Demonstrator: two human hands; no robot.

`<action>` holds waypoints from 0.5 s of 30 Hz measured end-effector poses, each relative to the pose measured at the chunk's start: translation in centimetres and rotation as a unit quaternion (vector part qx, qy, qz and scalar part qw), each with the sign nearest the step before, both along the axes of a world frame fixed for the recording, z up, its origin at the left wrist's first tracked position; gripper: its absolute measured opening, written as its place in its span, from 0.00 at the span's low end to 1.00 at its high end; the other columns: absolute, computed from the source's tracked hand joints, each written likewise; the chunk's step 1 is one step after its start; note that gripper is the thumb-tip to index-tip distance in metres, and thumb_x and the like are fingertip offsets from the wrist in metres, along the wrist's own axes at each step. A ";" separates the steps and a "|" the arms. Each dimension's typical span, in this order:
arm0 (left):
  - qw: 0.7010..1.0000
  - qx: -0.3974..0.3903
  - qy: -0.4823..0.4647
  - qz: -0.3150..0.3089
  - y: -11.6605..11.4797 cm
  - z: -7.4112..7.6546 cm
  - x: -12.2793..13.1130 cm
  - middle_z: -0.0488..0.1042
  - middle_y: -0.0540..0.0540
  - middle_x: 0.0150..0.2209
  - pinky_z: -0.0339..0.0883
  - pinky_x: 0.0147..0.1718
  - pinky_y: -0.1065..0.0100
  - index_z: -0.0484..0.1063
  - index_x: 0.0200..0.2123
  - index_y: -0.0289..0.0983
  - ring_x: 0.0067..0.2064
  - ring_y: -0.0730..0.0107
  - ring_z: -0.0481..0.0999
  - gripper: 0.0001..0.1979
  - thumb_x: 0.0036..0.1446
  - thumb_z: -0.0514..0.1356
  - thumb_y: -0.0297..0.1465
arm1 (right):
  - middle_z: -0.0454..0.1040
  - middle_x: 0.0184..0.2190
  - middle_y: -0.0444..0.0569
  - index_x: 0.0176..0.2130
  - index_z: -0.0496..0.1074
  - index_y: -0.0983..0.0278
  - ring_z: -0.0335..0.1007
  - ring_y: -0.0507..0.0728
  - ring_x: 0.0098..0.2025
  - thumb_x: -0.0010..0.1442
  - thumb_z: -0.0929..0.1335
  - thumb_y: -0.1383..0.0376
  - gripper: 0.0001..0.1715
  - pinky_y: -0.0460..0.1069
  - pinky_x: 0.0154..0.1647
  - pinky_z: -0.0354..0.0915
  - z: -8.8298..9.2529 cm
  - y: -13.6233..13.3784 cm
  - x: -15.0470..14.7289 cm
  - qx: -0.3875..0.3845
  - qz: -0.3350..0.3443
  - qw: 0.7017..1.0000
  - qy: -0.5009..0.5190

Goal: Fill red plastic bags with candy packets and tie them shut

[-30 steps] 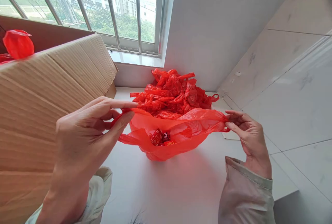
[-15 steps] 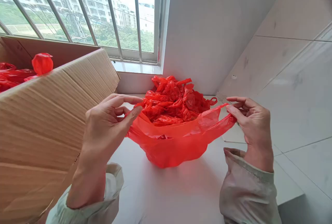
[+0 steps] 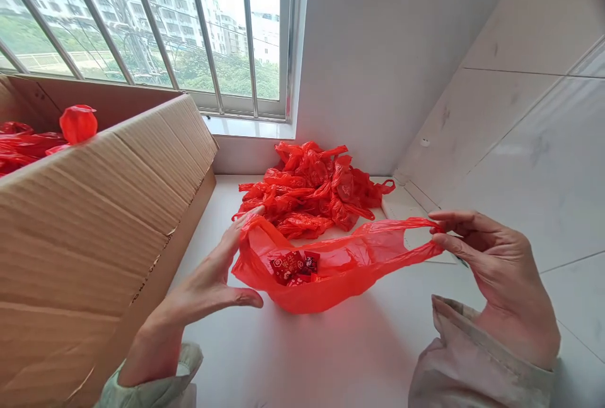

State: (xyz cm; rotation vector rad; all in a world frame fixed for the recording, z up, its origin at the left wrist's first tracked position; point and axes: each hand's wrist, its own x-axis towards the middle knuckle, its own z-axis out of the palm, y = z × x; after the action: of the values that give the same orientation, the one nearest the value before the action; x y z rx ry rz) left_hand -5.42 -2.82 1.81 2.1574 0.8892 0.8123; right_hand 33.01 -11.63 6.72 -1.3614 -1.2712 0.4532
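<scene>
In front of me a red plastic bag (image 3: 321, 291) spreads wide, its mouth facing up. Small dark red printed packets (image 3: 290, 266) show inside its left half. My right hand (image 3: 496, 263) pinches one handle between thumb and fingertips and stretches it to the right. At the bag's left end is my left hand (image 3: 212, 279), thumb well apart from the fingers. Those fingers lie along the outside of the bag, and their tips are partly hidden behind it.
Behind the bag, a heap of knotted red plastic bags (image 3: 316, 184) lies on the white tabletop (image 3: 302, 364) against the wall. To the left stands a cardboard box (image 3: 127, 200) holding more red bags (image 3: 28, 146). A barred window (image 3: 222, 48) is behind the box.
My right hand has moved right and down, pulling the handle out. My left hand has let go of the other handle and spread its fingers. The packets inside are now plainly visible.
</scene>
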 end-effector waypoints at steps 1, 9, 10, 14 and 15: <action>1.000 0.002 -0.007 -0.023 0.3 0.5 0.7 0.51 0.39 0.70 0.50 0.65 0.40 0.51 0.68 0.49 0.71 0.43 0.43 0.43 0.54 0.62 0.54 | 0.75 0.28 0.45 0.37 0.80 0.57 0.71 0.52 0.27 0.50 0.77 0.61 0.12 0.46 0.24 0.71 0.1 0.0 -0.1 0.000 0.001 1.000 -0.009; 0.989 -0.108 -0.090 -0.048 -0.4 4.3 8.0 0.78 0.45 0.39 0.69 0.48 0.62 0.71 0.37 0.38 0.44 0.62 0.76 0.21 0.69 0.46 0.45 | 0.73 0.28 0.44 0.31 0.79 0.57 0.70 0.53 0.31 0.53 0.75 0.68 0.06 0.46 0.28 0.69 1.4 2.3 -3.6 0.173 0.065 0.981 -0.062; 0.986 -0.128 -0.101 -0.035 -0.6 4.3 8.8 0.77 0.47 0.33 0.70 0.42 0.64 0.68 0.34 0.38 0.37 0.66 0.76 0.21 0.69 0.46 0.45 | 0.73 0.28 0.44 0.31 0.79 0.57 0.70 0.53 0.31 0.54 0.74 0.69 0.06 0.46 0.28 0.68 1.5 2.7 -4.5 0.193 0.076 0.976 -0.073; 0.990 -0.107 -0.079 0.044 -1.0 3.8 10.5 0.63 0.55 0.24 0.62 0.26 0.71 0.58 0.31 0.40 0.26 0.74 0.63 0.17 0.68 0.47 0.45 | 0.74 0.29 0.44 0.32 0.79 0.57 0.70 0.52 0.30 0.57 0.73 0.69 0.06 0.47 0.28 0.68 1.9 4.1 -8.4 0.239 0.129 0.955 -0.115; 0.995 -0.076 -0.058 0.040 -1.2 3.7 10.6 0.63 0.54 0.26 0.61 0.25 0.71 0.59 0.33 0.40 0.26 0.74 0.63 0.15 0.68 0.49 0.44 | 0.74 0.29 0.44 0.33 0.79 0.57 0.70 0.52 0.29 0.57 0.73 0.69 0.06 0.47 0.27 0.69 1.9 4.4 -9.3 0.243 0.143 0.952 -0.118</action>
State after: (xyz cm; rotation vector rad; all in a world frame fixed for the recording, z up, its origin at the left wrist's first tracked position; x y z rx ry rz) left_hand 5.18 -4.02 5.50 1.9332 0.9509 0.8722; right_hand 23.73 -7.24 8.62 -0.8330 -1.6591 0.1543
